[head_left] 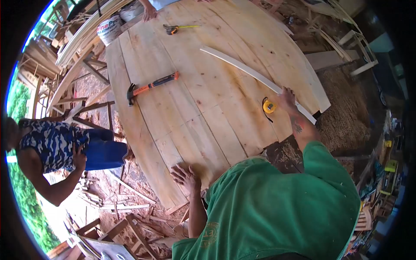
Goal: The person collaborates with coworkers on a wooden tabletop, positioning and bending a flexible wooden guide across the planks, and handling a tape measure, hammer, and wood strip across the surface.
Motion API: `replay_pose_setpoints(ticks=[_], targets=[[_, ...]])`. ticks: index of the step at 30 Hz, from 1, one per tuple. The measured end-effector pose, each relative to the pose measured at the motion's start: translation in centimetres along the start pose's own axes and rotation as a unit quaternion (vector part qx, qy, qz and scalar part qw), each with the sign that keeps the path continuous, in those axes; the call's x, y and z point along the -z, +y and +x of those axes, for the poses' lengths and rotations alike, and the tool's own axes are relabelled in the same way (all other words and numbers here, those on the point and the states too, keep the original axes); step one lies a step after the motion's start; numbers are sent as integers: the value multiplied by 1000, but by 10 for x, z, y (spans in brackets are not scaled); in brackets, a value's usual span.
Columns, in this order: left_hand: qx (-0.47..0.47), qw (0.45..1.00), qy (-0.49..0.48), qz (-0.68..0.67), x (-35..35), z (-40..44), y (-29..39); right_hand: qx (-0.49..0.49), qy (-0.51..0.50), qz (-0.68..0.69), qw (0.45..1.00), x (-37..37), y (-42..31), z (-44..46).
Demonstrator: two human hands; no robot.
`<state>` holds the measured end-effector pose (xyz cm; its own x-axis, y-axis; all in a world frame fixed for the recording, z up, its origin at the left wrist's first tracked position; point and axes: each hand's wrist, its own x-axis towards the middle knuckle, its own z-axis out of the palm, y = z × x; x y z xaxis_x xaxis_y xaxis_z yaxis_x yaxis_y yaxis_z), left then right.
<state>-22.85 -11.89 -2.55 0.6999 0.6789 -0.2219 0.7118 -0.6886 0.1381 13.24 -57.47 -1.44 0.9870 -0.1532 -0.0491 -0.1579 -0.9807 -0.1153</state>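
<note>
My left hand [186,178] lies flat near the close edge of the large plank panel [190,108], fingers spread, holding nothing. At the right, my right hand [287,99] is closed over a long pale wooden strip [247,68], which lies diagonally across the panel and passes under the hand. Just left of that hand sits a yellow tape measure [269,105]. A hammer [151,88] with an orange and black handle rests on the panel's left part. Farther back lies another tape measure [172,30] with its yellow blade partly out.
A person in a camouflage top [54,143] stands at the left. Another person's hand [149,13] touches the panel's far edge. Wooden frames [89,106] and a white sack [108,29] are beyond the left edge. Wood shavings [346,117] cover the ground at the right.
</note>
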Motion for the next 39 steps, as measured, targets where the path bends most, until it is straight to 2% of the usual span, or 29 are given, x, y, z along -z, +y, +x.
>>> replay_pose_setpoints(ticks=[5, 9, 11, 14, 21, 23, 29, 32, 34, 36, 38, 39], targets=[[-4, 1000, 6, -6, 1, -1, -1, 76, -1, -29, 997, 1, 4, -4], [-8, 999, -8, -31, 3, 0, 0, 83, 9, -38, 996, -2, 4, -10], [-8, 999, -11, -34, 4, -2, 0, 111, 33, 0, 993, -3, 5, -15], [-13, 999, 1, -38, 2, 1, 0, 159, 16, 3, 987, 6, 7, -23], [-16, 999, 5, -40, -2, 1, -2, 163, 24, 49, 985, 18, 4, -33], [-15, 999, 7, -37, -2, 2, -1, 133, -41, 72, 988, 22, 0, -33], [-11, 999, 31, -27, -4, 3, 0, 64, -82, 117, 988, 51, -61, -86], [-9, 999, 32, -25, -5, 2, 0, 61, -111, 145, 981, 22, -65, -100], [-12, 999, 31, -25, -6, 1, -1, 20, -125, 171, 977, 8, -76, -107], [-4, 999, 12, -29, -7, 3, -1, 45, -94, 83, 991, -6, -79, -113], [-22, 1000, 13, -16, -6, 1, 2, 48, -171, 159, 971, -29, -70, -108], [-10, 1000, 11, -15, -5, 1, 3, 96, -120, 197, 968, -29, -64, -113]])
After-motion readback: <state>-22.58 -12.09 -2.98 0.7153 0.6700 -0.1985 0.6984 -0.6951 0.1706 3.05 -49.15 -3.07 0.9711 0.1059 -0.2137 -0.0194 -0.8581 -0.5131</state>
